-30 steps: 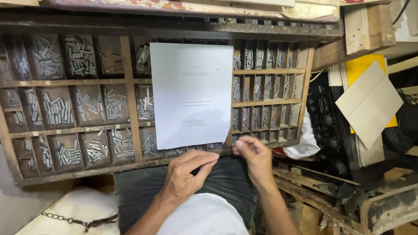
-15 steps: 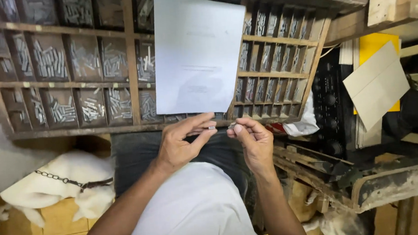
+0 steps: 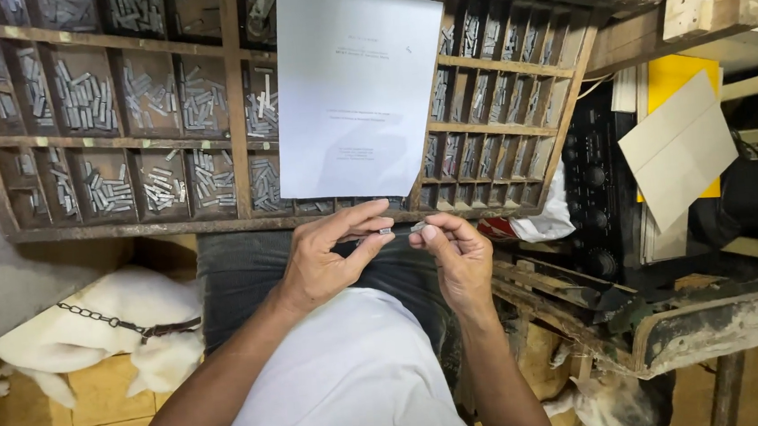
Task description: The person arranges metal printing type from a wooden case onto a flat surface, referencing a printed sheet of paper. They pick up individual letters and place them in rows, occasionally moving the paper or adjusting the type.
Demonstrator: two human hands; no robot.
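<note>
Metal type piece now pinched between both hands, raised.

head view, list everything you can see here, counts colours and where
wooden compartment tray: one, brown, across the top, tilted toward the person
small grey metal type pieces: many, grey, sorted in the tray's compartments
white paper sheet: one, white with faint print, lying on the tray's middle
white dog with chain collar: one, lying on the tan tiled floor at left
beige card sheet: one, at right over a yellow panel
black machine with knobs: one, right of the tray
small metal piece: one, grey, pinched at the fingertips
left hand: below the tray's edge, holding the piece
right hand: beside it, fingertips meeting the left's
</note>
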